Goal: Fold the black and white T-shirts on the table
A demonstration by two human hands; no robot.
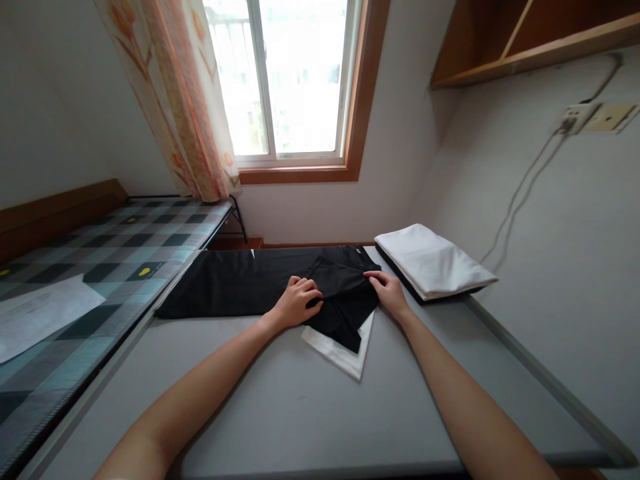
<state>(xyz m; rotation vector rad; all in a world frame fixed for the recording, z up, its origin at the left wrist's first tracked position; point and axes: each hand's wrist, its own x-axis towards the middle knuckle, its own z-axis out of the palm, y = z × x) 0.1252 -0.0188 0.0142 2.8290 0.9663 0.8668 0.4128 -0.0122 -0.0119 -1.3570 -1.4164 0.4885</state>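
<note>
A pair of black trousers point(225, 283) lies stretched sideways across the grey tabletop, its waist end at the right. My left hand point(296, 304) is on the upper part of the trousers, with curled fingers gripping the fabric. At the waist edge, my right hand point(389, 293) pinches the black cloth between thumb and fingers. A flap of the trousers hangs toward me between the hands. Beneath that flap, a corner of white cloth point(345, 359) sticks out; the rest of it is hidden.
A folded white cloth point(430, 260) lies on something black at the back right, against the wall. To the left stands a bed with a checked mattress point(165, 240) and a sheet of paper point(45, 313). A cord point(520, 187) hangs from the wall socket.
</note>
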